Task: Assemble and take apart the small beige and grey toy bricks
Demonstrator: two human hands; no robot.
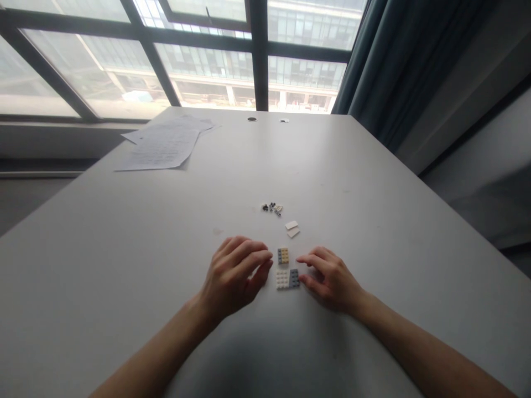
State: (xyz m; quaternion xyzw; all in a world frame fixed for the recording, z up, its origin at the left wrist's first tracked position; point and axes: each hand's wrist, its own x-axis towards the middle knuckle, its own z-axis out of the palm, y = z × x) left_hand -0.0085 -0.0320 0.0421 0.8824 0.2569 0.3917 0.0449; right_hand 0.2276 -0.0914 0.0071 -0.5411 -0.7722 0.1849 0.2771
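Observation:
Between my hands, two small groups of studded toy building plates lie on the white table. The farther group is a tan plate beside a narrow blue-grey plate. Just nearer to me, a white plate sits side by side with a dark grey plate. My left hand is left of both groups, its fingers curved with a gap to the thumb, holding nothing. On the other side my right hand has its fingers apart; its thumb tip is at the dark grey plate's edge, and I cannot tell if it touches.
Past the plates lie two flat white pieces. A cluster of tiny dark, grey and white parts is farther off. Printed papers rest at the far left. Windows and a dark curtain stand behind the table.

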